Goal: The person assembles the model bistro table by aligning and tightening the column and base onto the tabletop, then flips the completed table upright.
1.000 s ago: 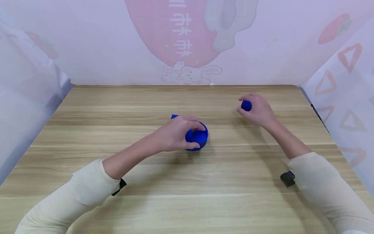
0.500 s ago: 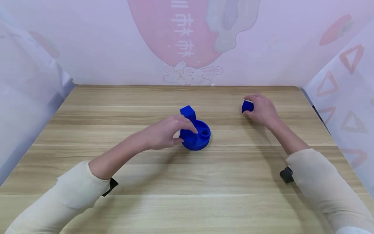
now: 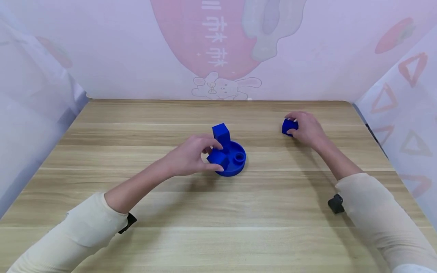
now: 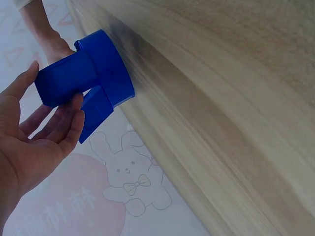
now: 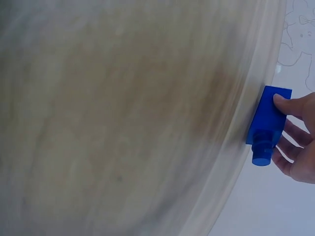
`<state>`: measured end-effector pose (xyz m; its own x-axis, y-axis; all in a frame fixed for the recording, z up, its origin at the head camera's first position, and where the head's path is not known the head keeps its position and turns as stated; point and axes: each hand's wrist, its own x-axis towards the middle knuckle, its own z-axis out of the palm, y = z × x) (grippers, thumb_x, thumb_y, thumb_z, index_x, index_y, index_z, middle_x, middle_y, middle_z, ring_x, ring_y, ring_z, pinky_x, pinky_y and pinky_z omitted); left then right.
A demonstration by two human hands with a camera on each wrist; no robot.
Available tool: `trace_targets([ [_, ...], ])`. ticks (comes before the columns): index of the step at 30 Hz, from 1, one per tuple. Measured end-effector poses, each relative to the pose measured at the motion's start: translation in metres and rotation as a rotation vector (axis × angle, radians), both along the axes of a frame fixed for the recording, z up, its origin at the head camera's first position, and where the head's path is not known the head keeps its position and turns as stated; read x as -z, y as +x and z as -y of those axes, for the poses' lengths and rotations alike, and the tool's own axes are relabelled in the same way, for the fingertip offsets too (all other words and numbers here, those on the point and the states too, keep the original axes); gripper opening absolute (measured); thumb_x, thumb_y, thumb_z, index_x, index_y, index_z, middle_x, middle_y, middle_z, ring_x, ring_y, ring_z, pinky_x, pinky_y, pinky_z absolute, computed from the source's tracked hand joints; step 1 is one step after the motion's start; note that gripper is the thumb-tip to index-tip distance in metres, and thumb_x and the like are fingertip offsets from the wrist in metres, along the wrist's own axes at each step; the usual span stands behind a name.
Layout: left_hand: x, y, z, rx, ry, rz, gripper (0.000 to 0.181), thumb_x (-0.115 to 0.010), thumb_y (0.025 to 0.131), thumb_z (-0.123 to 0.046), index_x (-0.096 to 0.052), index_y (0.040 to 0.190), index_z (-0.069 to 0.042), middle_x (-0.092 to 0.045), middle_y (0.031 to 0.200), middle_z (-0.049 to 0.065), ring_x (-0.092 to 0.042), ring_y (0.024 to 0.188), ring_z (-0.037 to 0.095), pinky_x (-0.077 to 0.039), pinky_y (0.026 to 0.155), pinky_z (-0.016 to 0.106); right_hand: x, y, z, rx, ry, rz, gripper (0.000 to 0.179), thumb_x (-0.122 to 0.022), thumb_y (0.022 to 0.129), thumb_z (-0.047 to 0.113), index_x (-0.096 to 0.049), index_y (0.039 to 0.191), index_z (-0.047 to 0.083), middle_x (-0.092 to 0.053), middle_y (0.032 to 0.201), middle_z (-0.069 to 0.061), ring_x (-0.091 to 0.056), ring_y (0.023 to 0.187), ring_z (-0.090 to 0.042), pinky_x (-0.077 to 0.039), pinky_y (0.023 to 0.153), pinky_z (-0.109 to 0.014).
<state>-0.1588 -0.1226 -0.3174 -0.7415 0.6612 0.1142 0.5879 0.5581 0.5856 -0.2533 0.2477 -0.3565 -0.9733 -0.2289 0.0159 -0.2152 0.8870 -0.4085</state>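
A shallow round blue base [image 3: 235, 173] sits on the table, with a ring-shaped socket [image 3: 239, 157] at its right side. Two blocks are set on it: a rear block [image 3: 221, 133] rises behind, and a nearer one [image 3: 217, 158] is pinched between the thumb and fingers of my left hand [image 3: 189, 156]. From the left wrist view, the pinched block [image 4: 66, 78] joins the base at its far end. My right hand [image 3: 307, 129] grips a separate blue block [image 3: 288, 127] farther back. A short round peg [image 5: 262, 155] sticks out of its end.
The wooden table [image 3: 218, 212] carries these parts. A white cloth wall [image 3: 119, 49] with printed pictures stands along its back edge, and more cloth hangs at the left and right sides. A dark wrist-worn device [image 3: 336, 204] shows under the right sleeve.
My left hand drew back leftward from over the base, uncovering its socket and rear block, and now pinches the nearer block. The block in my right hand has tilted, showing its long side.
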Motion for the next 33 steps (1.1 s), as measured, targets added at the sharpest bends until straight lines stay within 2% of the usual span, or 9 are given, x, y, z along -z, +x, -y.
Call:
trace_targets([
  [7, 0.003, -0.001, 0.003, -0.020, 0.023, 0.044, 0.047, -0.089, 0.083, -0.014, -0.068, 0.119, 0.007, -0.072, 0.114, 0.018, -0.071, 0.097, 0.028, -0.059, 0.089, 0.045, 0.001, 0.004, 0.005, -0.036, -0.113, -0.035, 0.047, -0.073, 0.091, -0.003, -0.060, 0.135, -0.007, -0.063, 0.128, -0.031, -0.058, 0.120, -0.048, -0.046, 0.103, -0.061],
  [12, 0.001, -0.002, 0.005, -0.038, 0.026, 0.067, 0.047, -0.086, 0.083, -0.010, -0.067, 0.121, 0.008, -0.073, 0.114, 0.017, -0.071, 0.097, 0.027, -0.059, 0.090, 0.042, -0.006, 0.014, 0.020, -0.097, -0.228, -0.072, 0.050, -0.074, 0.089, -0.007, -0.059, 0.136, -0.009, -0.063, 0.123, -0.031, -0.062, 0.114, -0.048, -0.051, 0.096, -0.060],
  [17, 0.000, -0.003, 0.007, -0.062, 0.025, 0.117, 0.050, -0.085, 0.084, -0.009, -0.064, 0.126, 0.010, -0.071, 0.119, 0.020, -0.071, 0.100, 0.029, -0.058, 0.093, 0.044, -0.014, 0.026, 0.038, -0.164, -0.367, -0.081, 0.052, -0.077, 0.087, -0.008, -0.060, 0.136, -0.008, -0.063, 0.120, -0.028, -0.065, 0.110, -0.045, -0.057, 0.089, -0.055],
  [21, 0.000, -0.005, 0.008, -0.093, 0.040, 0.156, 0.051, -0.084, 0.086, -0.007, -0.063, 0.129, 0.011, -0.070, 0.121, 0.022, -0.071, 0.103, 0.032, -0.057, 0.095, 0.044, -0.021, 0.036, 0.054, -0.190, -0.556, -0.012, 0.049, -0.077, 0.086, -0.010, -0.062, 0.133, -0.008, -0.064, 0.120, -0.025, -0.067, 0.106, -0.040, -0.060, 0.088, -0.041],
  [25, 0.001, -0.006, 0.008, -0.138, 0.066, 0.156, 0.049, -0.082, 0.086, -0.005, -0.063, 0.127, 0.012, -0.071, 0.118, 0.022, -0.071, 0.105, 0.034, -0.058, 0.094, 0.043, -0.026, 0.046, 0.068, -0.192, -0.740, 0.089, 0.044, -0.076, 0.085, -0.012, -0.063, 0.127, -0.009, -0.066, 0.121, -0.023, -0.069, 0.103, -0.032, -0.060, 0.085, -0.027],
  [29, 0.004, -0.006, 0.006, -0.196, 0.050, 0.140, 0.049, -0.085, 0.085, -0.011, -0.065, 0.125, 0.009, -0.072, 0.115, 0.019, -0.070, 0.103, 0.033, -0.059, 0.090, 0.043, -0.026, 0.054, 0.078, -0.218, -0.839, 0.145, 0.042, -0.077, 0.084, -0.014, -0.061, 0.123, -0.012, -0.068, 0.117, -0.021, -0.071, 0.098, -0.021, -0.060, 0.085, -0.027],
  [33, 0.005, -0.006, 0.001, -0.243, 0.015, 0.108, 0.046, -0.089, 0.083, -0.019, -0.069, 0.118, 0.003, -0.073, 0.106, 0.014, -0.068, 0.094, 0.029, -0.059, 0.083, 0.039, -0.024, 0.057, 0.085, -0.254, -0.895, 0.177, 0.043, -0.077, 0.082, -0.017, -0.060, 0.121, -0.014, -0.070, 0.113, -0.016, -0.072, 0.096, -0.018, -0.060, 0.086, -0.029],
])
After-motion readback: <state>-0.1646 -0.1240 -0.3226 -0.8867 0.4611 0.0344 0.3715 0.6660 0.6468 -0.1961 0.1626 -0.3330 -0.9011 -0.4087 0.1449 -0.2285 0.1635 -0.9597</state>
